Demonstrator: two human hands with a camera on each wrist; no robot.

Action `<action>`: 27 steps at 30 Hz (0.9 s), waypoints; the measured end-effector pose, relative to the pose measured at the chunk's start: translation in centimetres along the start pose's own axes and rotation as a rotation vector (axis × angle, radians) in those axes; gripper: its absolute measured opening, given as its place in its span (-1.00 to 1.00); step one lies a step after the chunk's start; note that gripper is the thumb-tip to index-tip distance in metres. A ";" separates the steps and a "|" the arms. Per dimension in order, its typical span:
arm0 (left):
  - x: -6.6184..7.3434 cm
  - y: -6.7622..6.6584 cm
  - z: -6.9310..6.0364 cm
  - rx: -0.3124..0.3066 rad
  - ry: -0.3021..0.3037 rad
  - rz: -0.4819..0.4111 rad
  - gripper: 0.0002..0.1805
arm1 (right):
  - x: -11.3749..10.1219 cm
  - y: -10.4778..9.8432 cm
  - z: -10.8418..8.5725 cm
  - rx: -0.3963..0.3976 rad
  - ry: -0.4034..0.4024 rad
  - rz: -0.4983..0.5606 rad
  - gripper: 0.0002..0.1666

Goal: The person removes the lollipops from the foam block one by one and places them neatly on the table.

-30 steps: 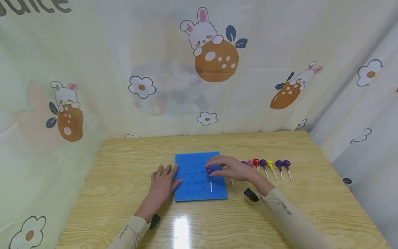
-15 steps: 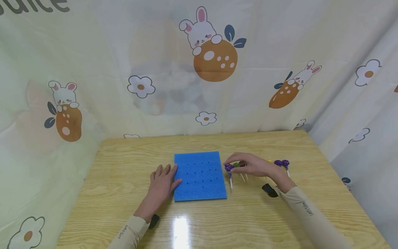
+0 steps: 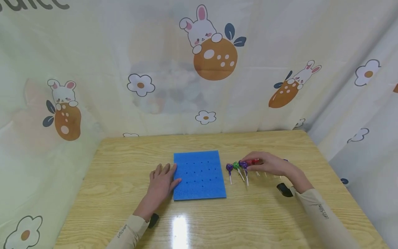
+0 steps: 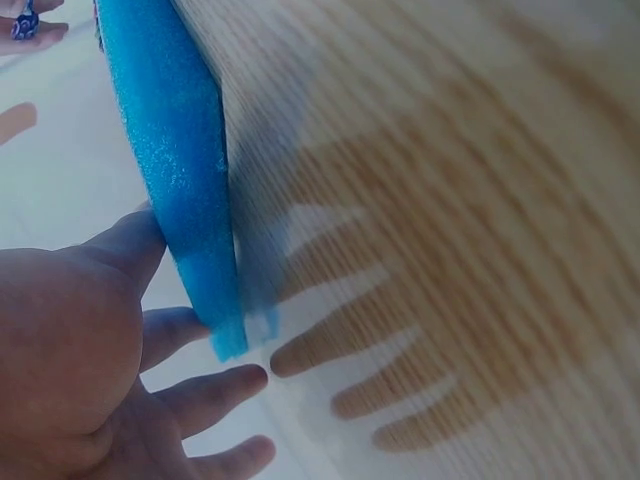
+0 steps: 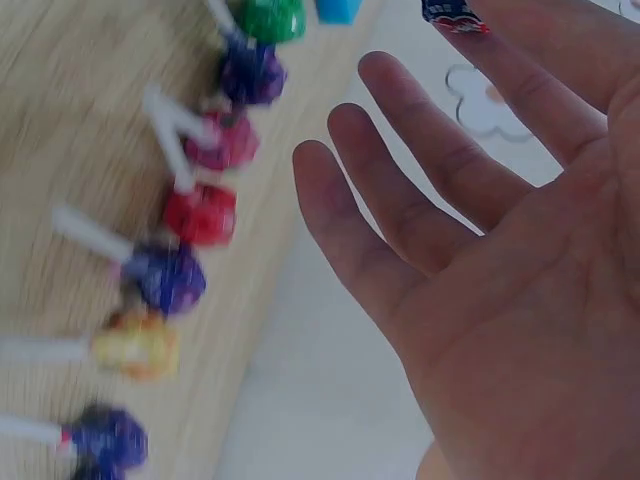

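My right hand [image 3: 270,163] pinches a purple-wrapped lollipop [image 3: 244,165] between thumb and forefinger, its white stick pointing down. In the right wrist view, only a bit of its wrapper [image 5: 453,14] shows at the top edge, the other fingers being spread. Beneath and around this hand is a row of lollipops, partly hidden by it. The green lollipop [image 3: 236,165] and a purple lollipop [image 3: 229,167] lie at the row's left end. With fingers spread, my left hand [image 3: 160,186] rests at the left edge of a blue foam board [image 3: 199,192] that has rows of small holes.
In the right wrist view the row includes a pink lollipop [image 5: 225,142], a red lollipop [image 5: 203,213] and a yellow lollipop [image 5: 138,345]. A wooden table [image 3: 124,152] bears everything. Behind it hangs a printed curtain [image 3: 168,45].
My right hand has carried the purple lollipop rightward from over the board to above the row of lollipops. The left hand stays at the board's edge.
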State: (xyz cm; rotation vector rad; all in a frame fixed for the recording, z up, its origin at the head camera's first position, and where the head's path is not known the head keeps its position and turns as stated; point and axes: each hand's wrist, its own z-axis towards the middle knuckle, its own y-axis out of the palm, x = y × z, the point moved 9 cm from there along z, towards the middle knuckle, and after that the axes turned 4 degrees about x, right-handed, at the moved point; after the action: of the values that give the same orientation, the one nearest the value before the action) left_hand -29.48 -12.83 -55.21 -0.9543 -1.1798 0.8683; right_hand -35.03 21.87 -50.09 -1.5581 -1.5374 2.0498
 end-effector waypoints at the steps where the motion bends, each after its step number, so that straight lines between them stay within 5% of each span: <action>1: 0.0 0.0 0.0 0.000 -0.001 0.000 -0.32 | 0.2 -0.4 -0.3 0.004 0.002 -0.006 -0.49; 12: 0.2 -0.2 0.3 -0.019 -0.013 -0.002 -0.31 | 3.5 -4.1 -2.9 -0.017 0.141 0.004 -0.46; 21: 0.0 -0.2 0.4 -0.046 -0.018 0.001 -0.31 | 5.6 -7.4 -4.6 -0.036 0.143 -0.293 -0.66; 27: -0.1 -0.3 0.4 -0.063 -0.020 -0.004 -0.31 | 7.7 -8.3 -5.9 -0.111 0.205 -0.351 -0.75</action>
State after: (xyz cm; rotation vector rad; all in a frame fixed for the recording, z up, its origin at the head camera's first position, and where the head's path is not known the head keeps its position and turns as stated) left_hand -29.83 -12.97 -54.88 -0.9959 -1.2317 0.8436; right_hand -37.50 34.28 -48.24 -1.3638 -1.7236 1.5926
